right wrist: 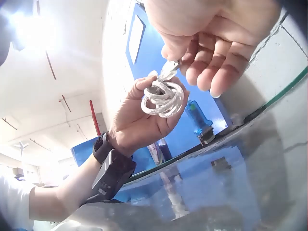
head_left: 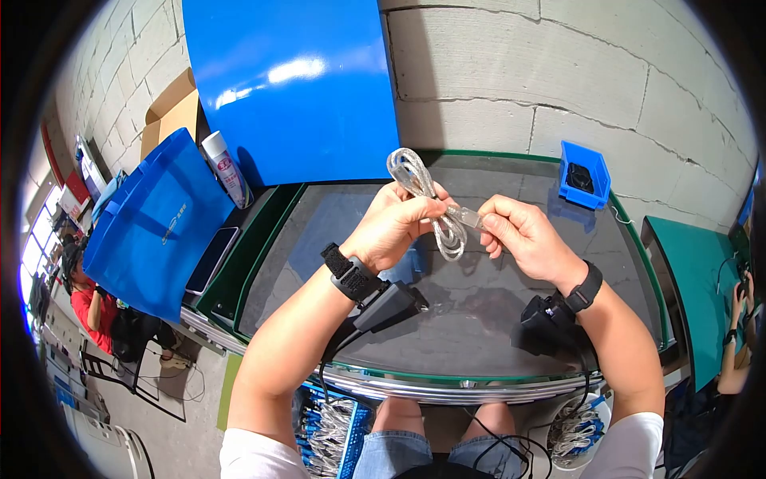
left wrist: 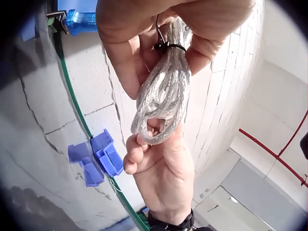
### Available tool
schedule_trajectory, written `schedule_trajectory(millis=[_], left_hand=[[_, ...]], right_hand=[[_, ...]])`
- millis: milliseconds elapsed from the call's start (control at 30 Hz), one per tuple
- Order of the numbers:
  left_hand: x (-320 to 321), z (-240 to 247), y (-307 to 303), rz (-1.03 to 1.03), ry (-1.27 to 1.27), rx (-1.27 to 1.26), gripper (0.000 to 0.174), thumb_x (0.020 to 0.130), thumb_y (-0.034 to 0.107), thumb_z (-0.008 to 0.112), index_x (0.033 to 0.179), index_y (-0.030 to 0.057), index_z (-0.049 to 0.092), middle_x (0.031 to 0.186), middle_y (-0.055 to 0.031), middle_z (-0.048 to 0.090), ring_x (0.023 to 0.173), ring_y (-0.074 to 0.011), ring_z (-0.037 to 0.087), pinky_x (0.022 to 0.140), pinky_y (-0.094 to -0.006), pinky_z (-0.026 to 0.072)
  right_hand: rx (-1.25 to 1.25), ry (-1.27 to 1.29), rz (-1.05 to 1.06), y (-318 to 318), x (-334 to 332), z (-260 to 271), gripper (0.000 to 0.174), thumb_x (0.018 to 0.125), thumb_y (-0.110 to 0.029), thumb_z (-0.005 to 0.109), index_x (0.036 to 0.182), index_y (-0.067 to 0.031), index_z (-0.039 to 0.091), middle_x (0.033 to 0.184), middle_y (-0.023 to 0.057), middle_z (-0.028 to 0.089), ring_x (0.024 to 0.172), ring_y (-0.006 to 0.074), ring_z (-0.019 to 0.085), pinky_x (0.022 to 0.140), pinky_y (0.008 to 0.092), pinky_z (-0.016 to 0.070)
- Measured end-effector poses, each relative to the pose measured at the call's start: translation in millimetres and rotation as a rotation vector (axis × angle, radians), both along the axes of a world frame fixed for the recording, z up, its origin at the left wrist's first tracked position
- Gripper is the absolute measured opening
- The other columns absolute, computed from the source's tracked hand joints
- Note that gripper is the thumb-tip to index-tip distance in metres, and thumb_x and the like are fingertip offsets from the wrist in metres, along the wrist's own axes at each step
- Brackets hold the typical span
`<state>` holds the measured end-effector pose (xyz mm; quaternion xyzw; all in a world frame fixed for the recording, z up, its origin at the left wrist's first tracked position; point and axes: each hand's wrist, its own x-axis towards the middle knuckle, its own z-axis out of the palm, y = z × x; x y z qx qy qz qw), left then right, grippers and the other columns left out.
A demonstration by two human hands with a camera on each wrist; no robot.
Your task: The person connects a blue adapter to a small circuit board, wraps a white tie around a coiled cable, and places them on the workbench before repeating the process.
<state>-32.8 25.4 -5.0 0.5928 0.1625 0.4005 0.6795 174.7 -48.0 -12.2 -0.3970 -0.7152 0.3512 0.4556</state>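
A silver braided cable point(head_left: 412, 173), wound into a loose bundle, is held between the thumb and fingers of my left hand point(head_left: 392, 219) above the dark table. A black tie point(left wrist: 169, 46) cinches the bundle, as the left wrist view shows. My right hand point(head_left: 523, 238) pinches the clear-shelled plug point(head_left: 465, 215) at the cable's end, to the right of the coil. In the right wrist view that plug point(right wrist: 169, 70) points up from the coil into the right fingertips. A translucent blue plug-like piece with a small circuit board point(right wrist: 198, 115) stands on the table behind the hands.
A blue bin point(head_left: 584, 177) with a black item sits at the table's back right. On the left are a blue bag point(head_left: 159, 227), a spray can point(head_left: 227, 169) and a phone-like slab point(head_left: 213, 261). Below the front edge, a blue basket point(head_left: 361, 435) contains more cables.
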Motion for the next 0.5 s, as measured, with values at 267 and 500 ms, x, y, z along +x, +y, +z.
schedule_trajectory(millis=[267,500], left_hand=[[-0.1,-0.8,1.2,-0.034,0.004,0.014,0.014,0.079,0.006,0.060,0.093,0.0028,0.058,0.087,-0.0063,0.064,0.081,-0.0117,0.060,0.073,-0.0253,0.0471],[1.5,7.7,-15.2,-0.086,0.207,0.243,0.024,0.076,0.005,0.063,0.100,0.0028,0.058,0.092,-0.0043,0.064,0.086,-0.0121,0.059,0.079,-0.0268,0.0463]], right_hand=[[-0.032,-0.017,0.074,0.8,1.6,-2.3,0.023,0.096,-0.025,0.051,0.097,-0.0023,0.057,0.079,-0.0003,0.057,0.073,0.0057,0.053,0.066,0.0216,0.0459],[-0.061,0.165,0.120,4.2,0.6,-2.2,0.051,0.089,-0.029,0.063,0.126,0.0003,0.045,0.114,0.0076,0.054,0.104,0.0148,0.053,0.089,0.0284,0.0429]])
